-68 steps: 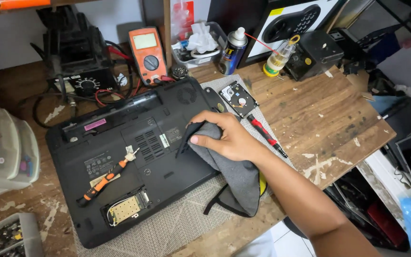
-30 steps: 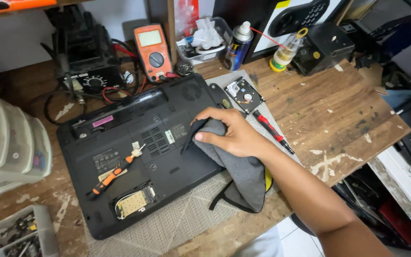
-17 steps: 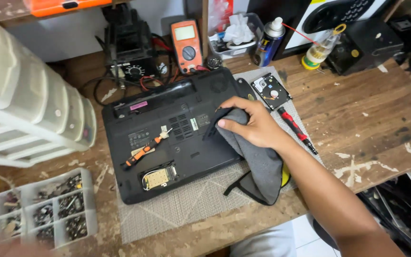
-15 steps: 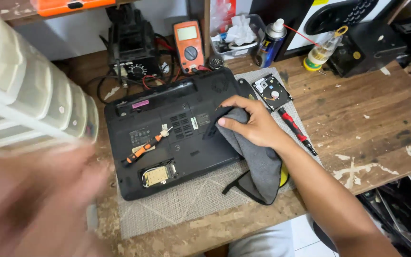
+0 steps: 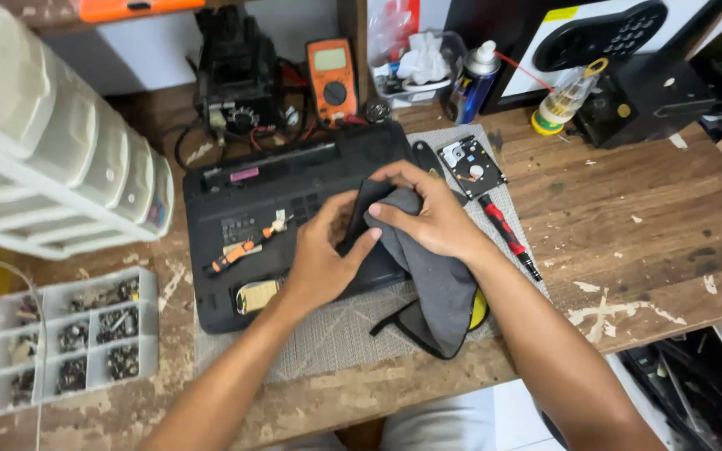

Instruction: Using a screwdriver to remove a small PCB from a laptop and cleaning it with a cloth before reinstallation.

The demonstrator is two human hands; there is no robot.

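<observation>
Together the left hand and right hand pinch a grey cloth, hiding the black laptop's near-right corner.

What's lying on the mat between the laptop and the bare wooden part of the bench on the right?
In the head view, a hard drive and a red-handled screwdriver lie on the mat, right of the laptop.

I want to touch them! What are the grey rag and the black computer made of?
The grey cloth looks like soft woven fabric: it folds and droops limply under both hands. The laptop, lying underside up, seems to be matte black plastic, with moulded vents and a dull sheen. The table is worn, scratched wood with visible grain.
</observation>
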